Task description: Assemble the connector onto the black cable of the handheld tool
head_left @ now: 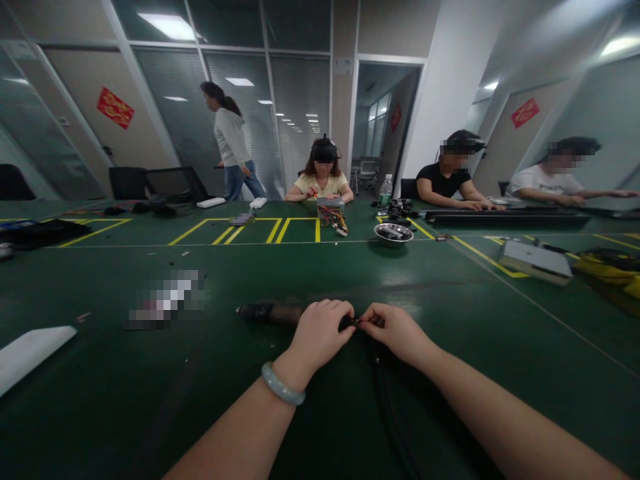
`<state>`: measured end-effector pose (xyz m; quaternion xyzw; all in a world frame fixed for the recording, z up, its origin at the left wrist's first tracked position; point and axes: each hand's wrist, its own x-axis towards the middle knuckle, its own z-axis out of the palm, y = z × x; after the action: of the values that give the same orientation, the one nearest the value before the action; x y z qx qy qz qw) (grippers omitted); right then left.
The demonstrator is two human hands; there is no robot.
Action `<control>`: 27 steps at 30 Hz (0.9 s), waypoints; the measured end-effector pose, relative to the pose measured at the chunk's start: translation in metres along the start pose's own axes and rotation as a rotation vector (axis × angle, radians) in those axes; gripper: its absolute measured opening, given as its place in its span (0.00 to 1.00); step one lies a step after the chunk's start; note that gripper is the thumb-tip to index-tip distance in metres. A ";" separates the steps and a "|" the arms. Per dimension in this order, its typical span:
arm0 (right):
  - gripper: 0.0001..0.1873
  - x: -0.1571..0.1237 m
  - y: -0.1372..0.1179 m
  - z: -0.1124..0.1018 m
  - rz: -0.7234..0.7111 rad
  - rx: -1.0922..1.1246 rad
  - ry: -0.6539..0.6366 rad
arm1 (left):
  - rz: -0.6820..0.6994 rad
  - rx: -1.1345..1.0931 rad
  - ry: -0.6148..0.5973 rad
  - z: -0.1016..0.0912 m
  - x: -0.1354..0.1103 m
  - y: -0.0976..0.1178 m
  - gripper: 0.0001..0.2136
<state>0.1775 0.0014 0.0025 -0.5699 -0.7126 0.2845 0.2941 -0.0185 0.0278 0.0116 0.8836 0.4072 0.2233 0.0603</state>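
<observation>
My left hand (323, 330) is closed around the tip end of a dark tool with a black handle (265, 313) that lies across the green table (200, 400). A pale bead bracelet (283, 387) sits on that wrist. Touching it from the right, my right hand (395, 328) pinches something small and dark at the tool's tip; I cannot make out what it is. A black cable (387, 407) runs from the hands toward me.
A white flat object (30, 353) lies at the left edge. A metal bowl (393, 233) and a power supply with coloured wires (331, 212) stand farther back. Three people sit at the far side; another walks behind. A grey box (537, 260) lies right.
</observation>
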 end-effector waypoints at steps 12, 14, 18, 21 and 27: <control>0.05 -0.002 0.005 -0.004 0.051 -0.227 0.042 | 0.049 -0.005 -0.002 0.000 0.000 0.000 0.07; 0.05 -0.002 0.004 -0.004 0.060 -0.240 0.035 | 0.057 -0.010 -0.001 0.000 0.000 0.000 0.06; 0.06 -0.001 0.002 -0.005 0.058 -0.239 0.023 | 0.075 -0.028 -0.001 0.000 0.000 0.000 0.06; 0.05 -0.001 0.000 -0.005 0.044 -0.223 0.012 | 0.067 -0.037 -0.008 0.000 0.000 0.000 0.06; 0.06 -0.001 -0.005 -0.004 0.040 -0.186 0.000 | 0.046 -0.029 -0.038 0.000 0.001 0.000 0.05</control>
<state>0.1777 -0.0002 0.0090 -0.6089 -0.7243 0.2228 0.2342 -0.0178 0.0285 0.0118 0.8958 0.3824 0.2135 0.0758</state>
